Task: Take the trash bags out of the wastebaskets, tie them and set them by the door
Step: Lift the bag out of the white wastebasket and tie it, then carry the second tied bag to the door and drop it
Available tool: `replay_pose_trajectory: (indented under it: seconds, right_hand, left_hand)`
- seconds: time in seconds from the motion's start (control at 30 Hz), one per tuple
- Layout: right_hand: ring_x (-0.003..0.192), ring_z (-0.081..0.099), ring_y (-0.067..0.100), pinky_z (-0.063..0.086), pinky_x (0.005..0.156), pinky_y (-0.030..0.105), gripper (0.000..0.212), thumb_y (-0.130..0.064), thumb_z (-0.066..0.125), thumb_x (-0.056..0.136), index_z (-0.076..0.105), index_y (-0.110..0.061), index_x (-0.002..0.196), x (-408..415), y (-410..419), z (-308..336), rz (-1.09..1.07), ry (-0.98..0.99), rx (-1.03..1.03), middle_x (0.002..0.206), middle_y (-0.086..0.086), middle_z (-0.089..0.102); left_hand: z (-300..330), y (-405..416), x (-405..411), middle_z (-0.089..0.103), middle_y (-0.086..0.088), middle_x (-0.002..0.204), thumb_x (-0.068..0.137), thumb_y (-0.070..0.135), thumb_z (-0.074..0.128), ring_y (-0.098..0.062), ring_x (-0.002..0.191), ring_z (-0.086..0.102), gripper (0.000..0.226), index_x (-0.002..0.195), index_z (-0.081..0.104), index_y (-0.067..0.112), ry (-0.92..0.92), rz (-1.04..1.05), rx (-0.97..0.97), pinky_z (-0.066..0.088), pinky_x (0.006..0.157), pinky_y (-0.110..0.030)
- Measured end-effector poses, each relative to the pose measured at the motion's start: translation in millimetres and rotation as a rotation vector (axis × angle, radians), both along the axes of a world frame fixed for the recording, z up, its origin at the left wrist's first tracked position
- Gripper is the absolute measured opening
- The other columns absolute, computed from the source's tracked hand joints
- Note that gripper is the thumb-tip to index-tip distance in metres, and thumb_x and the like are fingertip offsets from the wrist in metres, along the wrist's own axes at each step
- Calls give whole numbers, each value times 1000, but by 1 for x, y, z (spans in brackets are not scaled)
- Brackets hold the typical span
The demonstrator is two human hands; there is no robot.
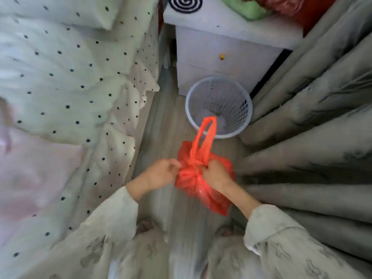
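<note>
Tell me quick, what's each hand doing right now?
Left hand: fingers pinch the gathered top of the red trash bag.
Right hand: fingers curled round the same bag's gathered top.

thin glossy plastic trash bag; perforated matt plastic wastebasket; wood-grain floor; soft cloth curtain

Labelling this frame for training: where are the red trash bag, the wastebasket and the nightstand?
red trash bag (203, 190), head view, crumpled body
wastebasket (244, 108), head view, perforated inner wall
nightstand (213, 51), head view, front panel
</note>
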State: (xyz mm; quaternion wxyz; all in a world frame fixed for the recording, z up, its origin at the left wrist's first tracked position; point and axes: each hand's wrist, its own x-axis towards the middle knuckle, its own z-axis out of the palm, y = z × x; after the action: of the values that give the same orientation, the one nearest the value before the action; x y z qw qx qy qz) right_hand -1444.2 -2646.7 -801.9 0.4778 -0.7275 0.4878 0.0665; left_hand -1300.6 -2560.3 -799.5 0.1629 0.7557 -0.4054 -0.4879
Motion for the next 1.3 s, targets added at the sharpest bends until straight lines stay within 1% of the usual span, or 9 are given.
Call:
replay_pose_trajectory:
  seconds: [0.1,0.2,0.3,0.37,0.57,0.77,0.87,1.1,1.3]
  right_hand:
    - [110,59,33,37,86,33,30,-20,50,92,64,2,107,-1,7,99,27,-36,-80,115,24,65]
    - [104,58,37,37,90,39,31,-22,55,90,64,6,98,-2,21,201,34,-68,-167,105,28,64]
    - [89,61,26,43,83,38,12,-13,55,89,63,-7,84,7,46,301,68,-211,-106,91,17,67]
    - [79,57,17,40,75,35,25,-5,52,89,55,-21,71,20,64,359,127,-302,-91,79,10,62]
    - [77,57,19,41,75,34,21,-12,50,92,64,2,84,60,124,464,395,-381,-54,78,8,62]
    - [94,64,29,47,91,39,25,-22,48,93,66,-5,91,80,211,528,712,-371,-13,95,15,71]
    - [76,58,17,43,79,29,28,-24,45,95,60,-18,72,80,287,555,957,-401,-15,77,4,65]
    - [77,60,21,46,75,21,33,-29,45,94,65,-6,83,41,513,581,1395,-383,16,77,10,66]
    - [84,65,31,49,86,42,35,-37,46,91,58,-19,65,-48,730,577,1710,-376,123,78,11,67]
  left_hand:
    - [94,32,-8,65,-5,85,85,14,53,16,56,54,29,109,58,-2,195,309,-152,39,62,-3]
    - [195,66,-5,62,7,73,92,1,44,12,52,57,20,111,53,1,276,551,-174,43,55,-5]
    - [289,101,0,60,2,79,95,6,37,9,53,59,21,107,55,5,243,684,-190,43,56,-8]
    - [343,123,3,61,1,79,95,6,37,4,55,60,20,103,55,7,221,796,-231,44,56,-10]
    - [458,199,-6,63,0,83,95,6,37,-15,74,59,22,95,57,15,119,1010,-352,43,69,-22]
    - [516,321,-55,66,0,86,95,11,38,-14,77,61,23,96,60,18,0,1339,-474,46,64,-13]
    - [533,397,-94,65,-1,87,95,11,38,-15,78,60,22,100,60,13,-55,1546,-518,45,66,-15]
    - [547,596,-221,66,-3,88,97,14,36,-18,78,62,24,96,60,16,-219,2033,-600,47,68,-19]
    - [552,767,-351,66,-2,85,96,10,35,-14,75,61,26,93,60,17,-356,2287,-550,45,65,-17]
